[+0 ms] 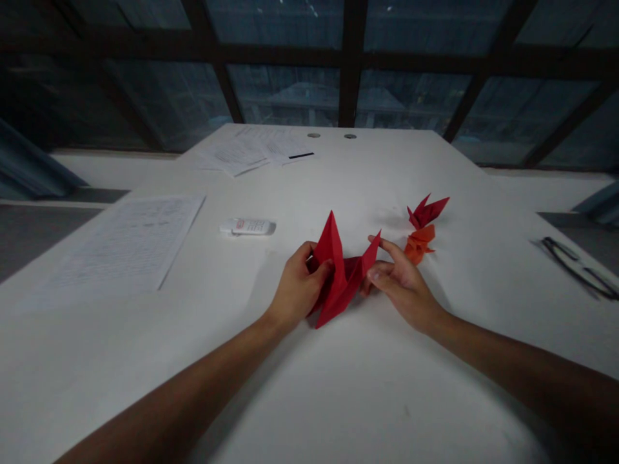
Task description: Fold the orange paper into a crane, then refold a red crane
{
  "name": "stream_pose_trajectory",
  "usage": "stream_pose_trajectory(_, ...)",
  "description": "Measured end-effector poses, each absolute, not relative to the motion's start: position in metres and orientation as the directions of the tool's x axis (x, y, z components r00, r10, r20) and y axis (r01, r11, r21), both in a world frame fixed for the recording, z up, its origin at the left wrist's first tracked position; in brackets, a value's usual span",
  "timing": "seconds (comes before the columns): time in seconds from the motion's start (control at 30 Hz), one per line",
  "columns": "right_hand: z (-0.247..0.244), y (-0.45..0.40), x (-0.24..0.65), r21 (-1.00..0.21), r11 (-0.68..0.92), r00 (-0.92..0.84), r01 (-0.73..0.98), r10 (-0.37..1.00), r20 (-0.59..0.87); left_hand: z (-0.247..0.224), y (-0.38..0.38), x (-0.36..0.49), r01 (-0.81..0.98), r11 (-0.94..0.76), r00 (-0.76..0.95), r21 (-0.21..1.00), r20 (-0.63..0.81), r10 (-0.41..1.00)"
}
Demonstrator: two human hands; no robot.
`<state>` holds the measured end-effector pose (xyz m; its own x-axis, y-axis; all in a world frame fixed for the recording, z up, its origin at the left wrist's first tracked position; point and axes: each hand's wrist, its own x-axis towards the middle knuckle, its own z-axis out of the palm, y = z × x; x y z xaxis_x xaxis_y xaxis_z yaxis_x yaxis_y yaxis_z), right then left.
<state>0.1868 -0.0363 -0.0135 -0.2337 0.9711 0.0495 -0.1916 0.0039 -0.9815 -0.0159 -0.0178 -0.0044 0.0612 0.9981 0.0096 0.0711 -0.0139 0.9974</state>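
Observation:
Between my two hands, a little above the white table [367,380], is a red folded-paper origami crane [341,283]. My left hand [302,277] is closed around its left side, thumb laid over the near face. At the opposite end, my right hand [399,280] pinches the slim pointed tip between thumb and fingers, with the index finger stretched up behind it. Past my right hand lie a smaller dark red origami piece [428,211] and an orange origami piece [420,243], close against each other. The undersides of the crane are hidden.
A white tube or bottle with printed label [251,227] lies left of my hands. Printed sheets [126,238] rest at the left, with more papers [251,147] and a black pen [300,155] at the back. Black-framed glasses [578,264] sit near the right edge.

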Motion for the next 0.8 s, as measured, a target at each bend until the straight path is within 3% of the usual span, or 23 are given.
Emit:
stream_pose_trajectory(0.27,-0.011,-0.032,0.185,-0.970,-0.074,-0.240,-0.232,0.971,-0.017,-0.005,-0.019,-0.019,0.121,-0.043,0.161,0.992,0.023,0.987)
stream_pose_trajectory(0.5,-0.011,-0.030,0.188,-0.934,-0.147,-0.200,-0.324,0.976,-0.084,-0.006,-0.018,-0.019,-0.114,-0.049,0.175,0.992,0.069,0.982)
stream_pose_trajectory(0.8,-0.011,-0.026,0.186,-0.918,-0.165,-0.185,-0.362,0.977,-0.103,-0.011,-0.015,-0.018,-0.264,-0.006,0.155,0.964,0.049,0.987)
